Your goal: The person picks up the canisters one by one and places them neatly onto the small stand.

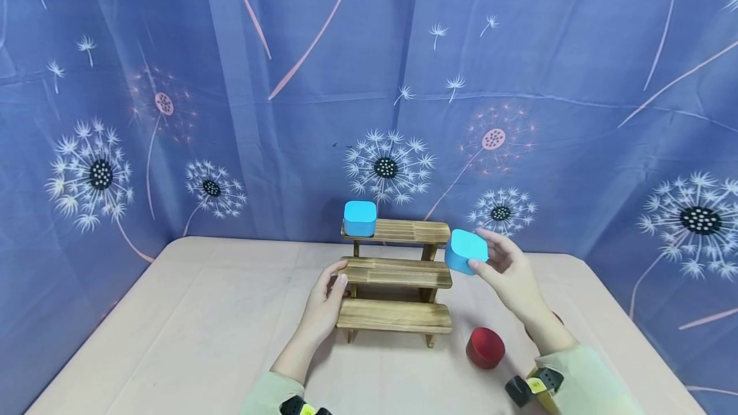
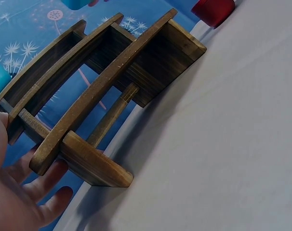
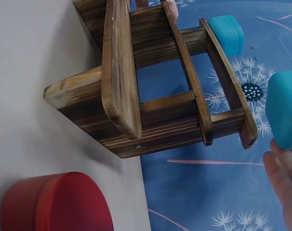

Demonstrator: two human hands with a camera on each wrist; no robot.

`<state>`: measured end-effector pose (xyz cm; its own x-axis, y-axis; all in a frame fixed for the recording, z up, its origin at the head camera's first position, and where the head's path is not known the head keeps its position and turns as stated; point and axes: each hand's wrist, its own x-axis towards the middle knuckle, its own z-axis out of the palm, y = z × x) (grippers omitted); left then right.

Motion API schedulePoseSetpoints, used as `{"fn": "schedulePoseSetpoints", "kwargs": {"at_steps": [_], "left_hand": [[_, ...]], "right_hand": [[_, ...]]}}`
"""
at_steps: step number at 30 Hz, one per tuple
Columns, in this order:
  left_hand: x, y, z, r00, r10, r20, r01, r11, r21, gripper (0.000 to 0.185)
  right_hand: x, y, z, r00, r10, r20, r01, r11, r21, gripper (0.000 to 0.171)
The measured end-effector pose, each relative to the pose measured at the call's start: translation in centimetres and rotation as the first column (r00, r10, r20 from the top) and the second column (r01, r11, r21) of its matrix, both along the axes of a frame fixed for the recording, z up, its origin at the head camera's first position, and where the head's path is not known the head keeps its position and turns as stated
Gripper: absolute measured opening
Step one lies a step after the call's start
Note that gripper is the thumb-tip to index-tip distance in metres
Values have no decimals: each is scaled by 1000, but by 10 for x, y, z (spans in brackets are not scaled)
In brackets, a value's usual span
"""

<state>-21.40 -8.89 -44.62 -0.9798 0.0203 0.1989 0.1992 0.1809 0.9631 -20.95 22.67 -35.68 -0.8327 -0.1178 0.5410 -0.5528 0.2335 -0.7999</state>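
While a red container (image 1: 485,348) sits on the desk (image 1: 230,325), in front and to the right of the three-tier wooden stand (image 1: 394,316), our left hand (image 1: 323,306) grips that stand's left side near its middle. Farther in, our right hand (image 1: 513,274) pinches a blue box (image 1: 466,252) — held aloft, near the right side of the stand's upper part. Carrying this box seems the step in hand; the next move, we judge, calls for a level, gentle set-down — without bumping the farther blue box (image 1: 360,218), standing at the stand's top left.
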Motion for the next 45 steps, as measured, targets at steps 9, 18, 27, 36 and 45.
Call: {"fn": "schedulePoseSetpoints", "kwargs": {"at_steps": [9, 18, 27, 36, 45], "left_hand": [[1, -1, 0, 1000, 7, -1, -7, 1000, -5, 37], [2, -1, 1, 1000, 7, -4, -7, 1000, 4, 36], [2, -1, 2, 1000, 11, -3, -11, 1000, 5, 37], [0, 0, 0, 1000, 5, -15, -5, 1000, 1, 37], [0, 0, 0, 1000, 9, -13, -9, 1000, -3, 37]], "right_hand": [[-8, -9, 6, 1000, 1, -17, -1, 1000, -3, 50], [-18, -14, 8, 999, -34, -7, 35, 998, 57, 51], [-25, -22, 17, 999, -23, 38, 20, 997, 69, 52], [-34, -28, 19, 997, -36, 67, 30, 995, 97, 54], [-42, -37, 23, 990, -12, 139, 0, 997, 82, 52]]}}
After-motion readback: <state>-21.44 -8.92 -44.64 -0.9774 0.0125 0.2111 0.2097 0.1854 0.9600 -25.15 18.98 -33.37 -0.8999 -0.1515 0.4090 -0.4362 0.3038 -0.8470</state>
